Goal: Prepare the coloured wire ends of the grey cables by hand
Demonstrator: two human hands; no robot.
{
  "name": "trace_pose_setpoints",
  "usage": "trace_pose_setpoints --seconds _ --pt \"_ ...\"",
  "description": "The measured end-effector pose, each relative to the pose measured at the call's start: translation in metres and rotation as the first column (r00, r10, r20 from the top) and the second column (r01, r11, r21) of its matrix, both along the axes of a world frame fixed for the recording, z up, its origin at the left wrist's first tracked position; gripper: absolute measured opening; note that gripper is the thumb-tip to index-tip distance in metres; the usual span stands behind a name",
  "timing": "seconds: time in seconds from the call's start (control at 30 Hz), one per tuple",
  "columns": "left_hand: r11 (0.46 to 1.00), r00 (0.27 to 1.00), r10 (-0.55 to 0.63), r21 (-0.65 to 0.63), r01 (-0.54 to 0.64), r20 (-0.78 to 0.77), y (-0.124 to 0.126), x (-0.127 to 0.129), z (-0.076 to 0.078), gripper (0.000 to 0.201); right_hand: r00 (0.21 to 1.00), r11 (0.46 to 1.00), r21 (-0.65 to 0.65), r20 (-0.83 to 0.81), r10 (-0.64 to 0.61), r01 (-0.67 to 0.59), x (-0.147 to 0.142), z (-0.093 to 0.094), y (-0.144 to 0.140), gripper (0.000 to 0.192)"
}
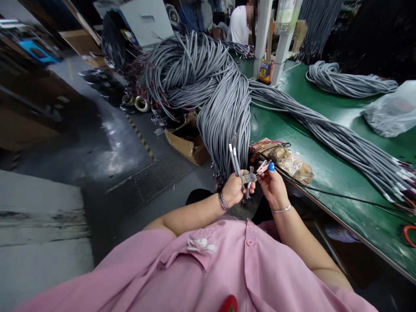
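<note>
My left hand [233,189], with a grey covering on a finger, is closed around a few grey cables [234,160]. Their upper ends show white bands and bare thin wires. Short coloured wire ends [251,170] stick up beside its fingers. Close by on the right, my right hand [273,187] wears a blue cover [271,166] on its thumb. It pinches a pale pink clip-like piece [262,167] near the left fingertips; its exact kind is too small to tell. Behind both hands, a thick bundle of grey cables [224,117] hangs over the table's edge.
Against the green table's [328,112] near edge lies a tape-wrapped block [289,161] with red and black leads. More cable bundles [325,138] stretch across the tabletop. An opened cardboard box [185,145] stands on the floor. A person in white [238,26] is at the back.
</note>
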State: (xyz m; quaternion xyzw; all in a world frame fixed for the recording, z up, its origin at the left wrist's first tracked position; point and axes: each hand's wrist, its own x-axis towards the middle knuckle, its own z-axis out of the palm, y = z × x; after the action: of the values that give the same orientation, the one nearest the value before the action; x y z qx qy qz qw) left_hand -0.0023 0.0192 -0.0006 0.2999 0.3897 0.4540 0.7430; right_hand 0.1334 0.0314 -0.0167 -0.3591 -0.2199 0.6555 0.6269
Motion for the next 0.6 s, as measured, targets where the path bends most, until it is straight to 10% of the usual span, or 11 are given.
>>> trace_pose_setpoints --seconds 0.6 --pt "0.999 0.999 -0.007 0.052 0.010 -0.049 -0.0062 -0.0006 0.0000 0.035 0.989 0.988 -0.074 -0.072 0.132 -0.137 0.0055 0.0025 0.0008 0.045"
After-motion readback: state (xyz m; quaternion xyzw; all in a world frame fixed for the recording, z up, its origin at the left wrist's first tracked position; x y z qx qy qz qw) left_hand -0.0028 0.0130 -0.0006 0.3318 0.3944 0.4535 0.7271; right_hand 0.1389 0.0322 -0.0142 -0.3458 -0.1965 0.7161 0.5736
